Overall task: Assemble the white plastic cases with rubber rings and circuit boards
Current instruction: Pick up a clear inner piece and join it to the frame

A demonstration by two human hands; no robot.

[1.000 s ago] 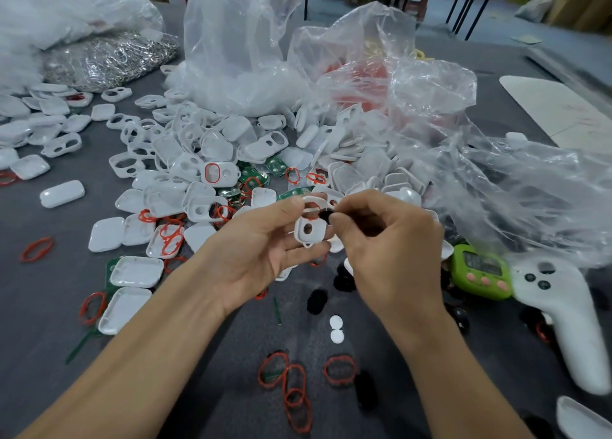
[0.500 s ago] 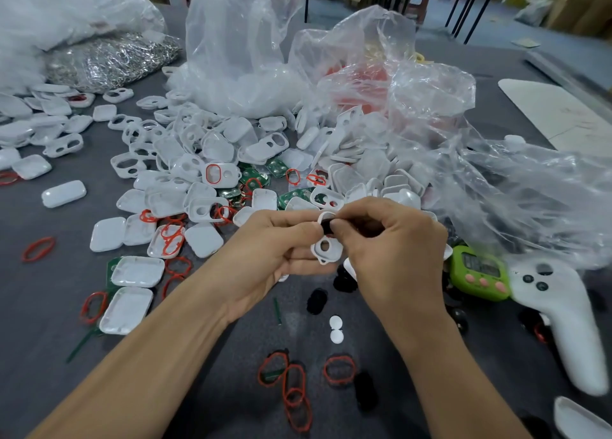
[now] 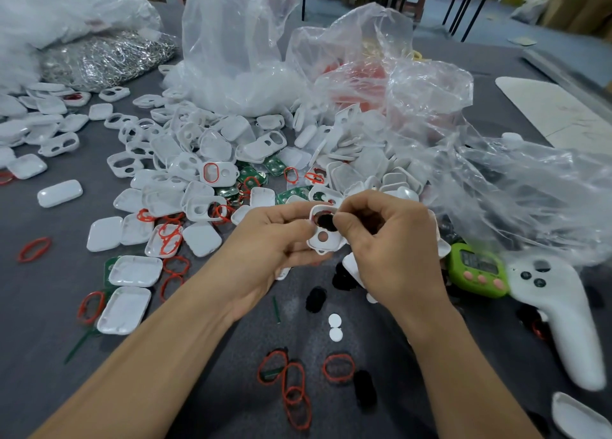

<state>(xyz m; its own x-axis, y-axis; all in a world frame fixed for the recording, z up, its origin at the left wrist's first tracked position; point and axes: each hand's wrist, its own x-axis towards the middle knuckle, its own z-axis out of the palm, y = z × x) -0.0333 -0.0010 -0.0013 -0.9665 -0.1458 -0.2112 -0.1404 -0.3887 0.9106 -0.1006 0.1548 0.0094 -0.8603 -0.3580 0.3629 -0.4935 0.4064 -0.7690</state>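
Note:
My left hand (image 3: 275, 243) grips a white plastic case half (image 3: 326, 241) with two openings, held upright above the table. My right hand (image 3: 387, 240) pinches a small black rubber piece (image 3: 326, 221) against the case's upper opening. Behind the hands lies a big pile of white case halves (image 3: 185, 160), with green circuit boards (image 3: 255, 173) among them. Red rubber rings (image 3: 291, 382) lie near the front edge, and other red rings (image 3: 170, 236) lie on case halves at the left. More black rubber pieces (image 3: 316, 299) sit under my hands.
Crumpled clear plastic bags (image 3: 463, 160) fill the back and right. A bag of metal clips (image 3: 106, 57) lies at the back left. A green timer (image 3: 478, 269) and a white controller (image 3: 563, 316) rest at the right. Two white discs (image 3: 335, 326) lie on the grey table.
Both hands dropped slightly with the case, then rose a little. The black piece has gone from the case's top edge into its upper opening.

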